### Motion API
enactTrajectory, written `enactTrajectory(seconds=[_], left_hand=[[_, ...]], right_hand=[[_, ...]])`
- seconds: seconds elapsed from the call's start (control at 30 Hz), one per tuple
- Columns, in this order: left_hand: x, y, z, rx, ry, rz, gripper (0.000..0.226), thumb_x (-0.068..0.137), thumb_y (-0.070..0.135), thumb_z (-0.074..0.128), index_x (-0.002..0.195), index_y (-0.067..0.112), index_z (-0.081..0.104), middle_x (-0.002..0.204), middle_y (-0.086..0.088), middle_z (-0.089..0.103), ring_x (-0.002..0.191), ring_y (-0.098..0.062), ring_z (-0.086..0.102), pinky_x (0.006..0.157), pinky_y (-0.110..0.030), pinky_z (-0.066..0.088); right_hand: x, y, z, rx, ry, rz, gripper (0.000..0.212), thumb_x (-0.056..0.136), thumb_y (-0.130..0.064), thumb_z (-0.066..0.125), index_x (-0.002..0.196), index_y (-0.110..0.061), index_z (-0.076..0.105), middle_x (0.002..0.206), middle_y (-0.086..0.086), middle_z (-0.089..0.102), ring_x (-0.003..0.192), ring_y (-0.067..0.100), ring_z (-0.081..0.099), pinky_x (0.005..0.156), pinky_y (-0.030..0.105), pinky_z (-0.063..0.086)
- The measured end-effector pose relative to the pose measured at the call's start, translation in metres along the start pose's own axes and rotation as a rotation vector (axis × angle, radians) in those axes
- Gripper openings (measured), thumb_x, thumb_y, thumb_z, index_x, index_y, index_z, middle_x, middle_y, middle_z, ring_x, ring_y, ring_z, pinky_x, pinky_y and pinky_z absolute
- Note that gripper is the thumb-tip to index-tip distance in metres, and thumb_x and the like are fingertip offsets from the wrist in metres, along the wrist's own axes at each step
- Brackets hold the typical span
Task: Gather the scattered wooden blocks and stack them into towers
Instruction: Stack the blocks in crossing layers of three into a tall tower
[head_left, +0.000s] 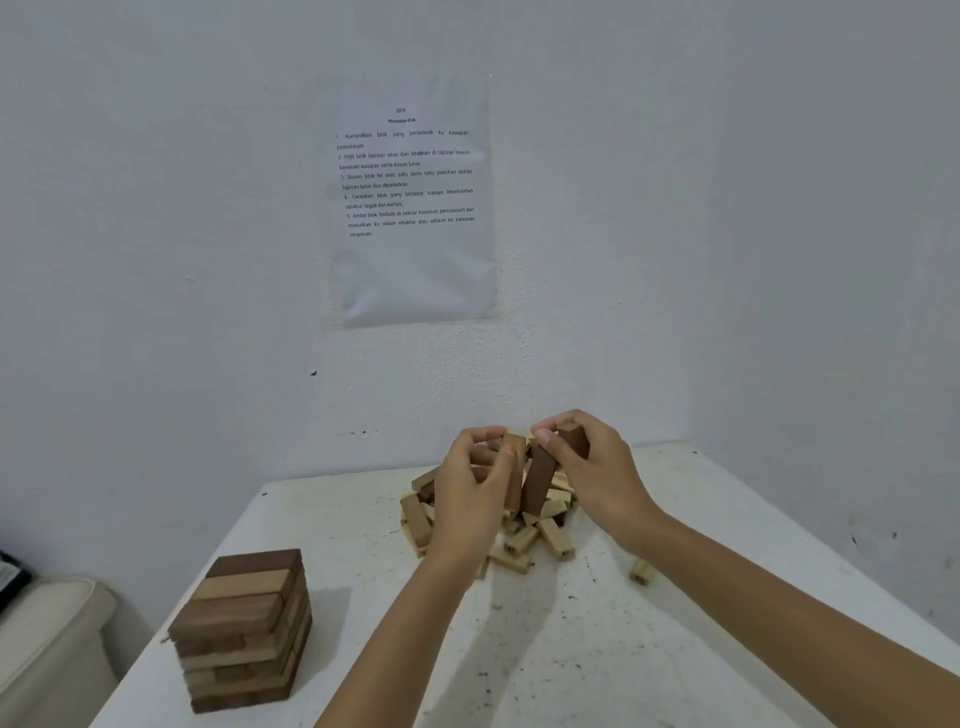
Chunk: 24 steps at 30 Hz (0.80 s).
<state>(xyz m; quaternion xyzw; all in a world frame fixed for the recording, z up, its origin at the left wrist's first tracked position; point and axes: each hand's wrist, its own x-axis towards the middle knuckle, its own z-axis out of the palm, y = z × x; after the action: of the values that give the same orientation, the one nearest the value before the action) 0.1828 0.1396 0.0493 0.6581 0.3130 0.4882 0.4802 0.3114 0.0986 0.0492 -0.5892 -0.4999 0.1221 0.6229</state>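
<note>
Lower left of frame, nearest the lens: squared-off tower (244, 629) of dark and pale wooden blocks, close to the tabletop (597, 649) edge. Rising from the bottom edge, two bare forearms. At centre, left hand (470, 488) with fingers (483, 436) curled round a reddish block (514, 467) held on end. Right hand (592, 467) just beside it, fingers pinched on a dark block (540, 483), also upright; possibly a second dark piece behind, hard to tell. Both held just above the loose pile (540, 540) at the far middle of the tabletop. One stray block (642, 571) apart from the pile at centre right. Printed sheet (413, 202) on the wall, upper centre. Likely risks: upright pieces knocking together and slipping from the pinch, scattering the pile below; a careless swing of the left forearm into the tower, near enough to the edge to spill over.
</note>
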Motion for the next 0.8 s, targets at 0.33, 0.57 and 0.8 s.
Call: enactTrajectory(seconds=[0.33, 0.57, 0.8], left_hand=[[-0.049, -0.002, -0.027, 0.107, -0.084, -0.040, 0.008, 0.092, 0.022, 0.061, 0.098, 0.017, 0.061, 0.080, -0.003, 0.060, 0.076, -0.015, 0.061, 0.067, -0.020, 0.054], [-0.076, -0.025, -0.045, 0.204, -0.169, -0.207, 0.011, 0.089, 0.018, 0.063, 0.100, 0.015, 0.062, 0.082, -0.009, 0.063, 0.076, -0.018, 0.062, 0.072, -0.033, 0.055], [-0.087, -0.036, -0.061, 0.229, -0.249, -0.279, 0.009, 0.090, 0.014, 0.061, 0.099, 0.012, 0.063, 0.074, -0.005, 0.060, 0.066, -0.014, 0.057, 0.075, -0.034, 0.053]], right_hand=[[-0.058, 0.000, 0.012, 0.032, -0.070, 0.066, 0.006, 0.093, -0.019, 0.063, 0.088, -0.018, 0.067, 0.082, -0.014, 0.063, 0.075, 0.002, 0.056, 0.067, 0.021, 0.041], [-0.089, 0.013, 0.019, -0.122, -0.140, 0.104, 0.007, 0.092, -0.018, 0.064, 0.095, -0.013, 0.068, 0.080, -0.008, 0.061, 0.073, 0.002, 0.053, 0.058, 0.008, 0.039], [-0.106, 0.013, 0.026, -0.073, -0.215, 0.171, 0.003, 0.091, -0.016, 0.065, 0.090, -0.015, 0.068, 0.095, 0.010, 0.064, 0.083, 0.018, 0.055, 0.074, 0.027, 0.046]])
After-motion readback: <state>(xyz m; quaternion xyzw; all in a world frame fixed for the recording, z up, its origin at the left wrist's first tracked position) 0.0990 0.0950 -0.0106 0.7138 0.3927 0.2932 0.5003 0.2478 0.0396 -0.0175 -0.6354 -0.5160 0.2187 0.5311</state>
